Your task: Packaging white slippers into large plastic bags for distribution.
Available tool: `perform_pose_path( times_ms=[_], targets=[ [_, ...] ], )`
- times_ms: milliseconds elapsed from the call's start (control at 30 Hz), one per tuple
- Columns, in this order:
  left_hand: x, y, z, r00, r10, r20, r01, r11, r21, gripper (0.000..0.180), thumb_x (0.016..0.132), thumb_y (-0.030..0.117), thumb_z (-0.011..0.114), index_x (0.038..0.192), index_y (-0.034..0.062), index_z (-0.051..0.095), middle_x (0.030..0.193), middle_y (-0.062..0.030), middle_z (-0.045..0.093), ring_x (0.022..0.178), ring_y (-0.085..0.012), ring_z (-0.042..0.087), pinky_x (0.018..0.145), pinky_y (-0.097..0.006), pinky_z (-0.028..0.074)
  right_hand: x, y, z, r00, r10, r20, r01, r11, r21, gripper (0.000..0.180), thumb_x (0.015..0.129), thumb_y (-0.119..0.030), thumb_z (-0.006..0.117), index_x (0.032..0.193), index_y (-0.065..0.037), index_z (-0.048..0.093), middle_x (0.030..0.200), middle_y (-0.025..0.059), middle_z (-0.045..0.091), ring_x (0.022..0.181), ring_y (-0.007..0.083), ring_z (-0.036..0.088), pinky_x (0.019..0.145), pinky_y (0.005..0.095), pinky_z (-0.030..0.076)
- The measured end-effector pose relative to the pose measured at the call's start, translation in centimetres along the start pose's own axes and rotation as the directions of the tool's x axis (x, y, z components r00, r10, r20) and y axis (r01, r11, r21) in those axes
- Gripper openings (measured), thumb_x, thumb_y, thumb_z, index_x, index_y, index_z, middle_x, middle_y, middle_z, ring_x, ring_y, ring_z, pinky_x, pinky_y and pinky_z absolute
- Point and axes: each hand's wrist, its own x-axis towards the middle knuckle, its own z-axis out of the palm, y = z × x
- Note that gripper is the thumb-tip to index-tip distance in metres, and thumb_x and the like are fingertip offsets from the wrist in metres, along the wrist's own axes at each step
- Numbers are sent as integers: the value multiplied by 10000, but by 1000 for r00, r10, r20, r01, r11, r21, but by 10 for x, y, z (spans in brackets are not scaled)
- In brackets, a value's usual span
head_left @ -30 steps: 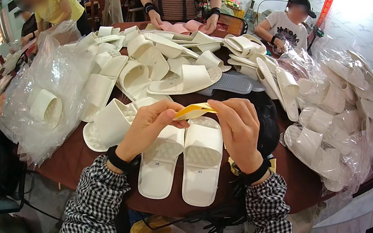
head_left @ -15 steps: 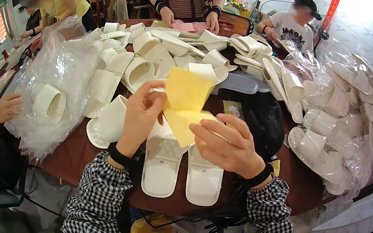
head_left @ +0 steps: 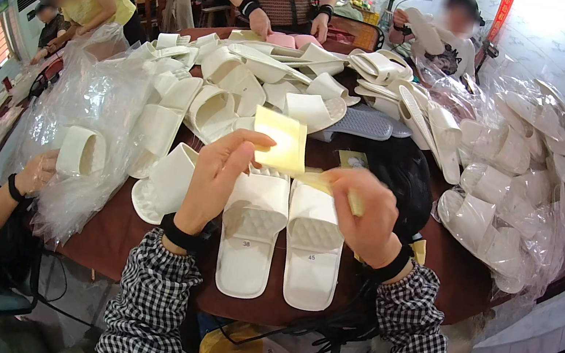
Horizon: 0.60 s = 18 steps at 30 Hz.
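My left hand [head_left: 218, 174] pinches a stack of yellow paper slips [head_left: 281, 141] above the table. Just to its right, my right hand [head_left: 366, 216] is closed on a yellow paper slip [head_left: 314, 179], whose far end reaches the stack's lower edge; the fingers hide part of it. Beneath both hands lies a pair of white slippers, a left one [head_left: 242, 270] and a right one [head_left: 310, 278], side by side with heels toward me. Each has a small dark mark on its insole. Another white slipper [head_left: 167, 184] rests beside my left wrist.
White slippers [head_left: 237, 88] are heaped across the dark red table [head_left: 454, 285], with a grey slipper [head_left: 364, 124] among them. Bagged slippers [head_left: 486, 223] stand at right. A black bag [head_left: 399, 184] lies behind my right hand. Co-workers surround the table; one hand [head_left: 38, 171] touches plastic film [head_left: 116, 106].
My right hand has turned and drawn slightly right and down with a yellow slip. The open yellow fold is now a squarer stack in my left hand. A person at back right has raised a slipper.
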Motion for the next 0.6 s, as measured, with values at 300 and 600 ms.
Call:
perform_pose_path(
  times_ms=[300, 600],
  targets=[
    [-8, -12, 10, 959, 2, 282, -3, 1000, 4, 239, 865, 54, 713, 1082, 4, 627, 851, -5, 635, 773, -81, 590, 733, -244, 490, 6, 9, -7, 914, 403, -50, -403, 915, 7, 126, 894, 43, 590, 1006, -13, 607, 910, 119, 604, 757, 267, 625, 652, 328, 496],
    [-6, 0, 8, 955, -117, 271, 153, 981, -118, 174, 936, 51, 584, 1106, 12, 575, 924, -17, 629, 841, -88, 619, 783, -248, 501, 1, 6, -5, 868, 459, 191, -472, 881, 27, 207, 871, 15, 600, 1075, -19, 599, 930, 123, 597, 768, 295, 627, 663, 344, 514]
  ],
)
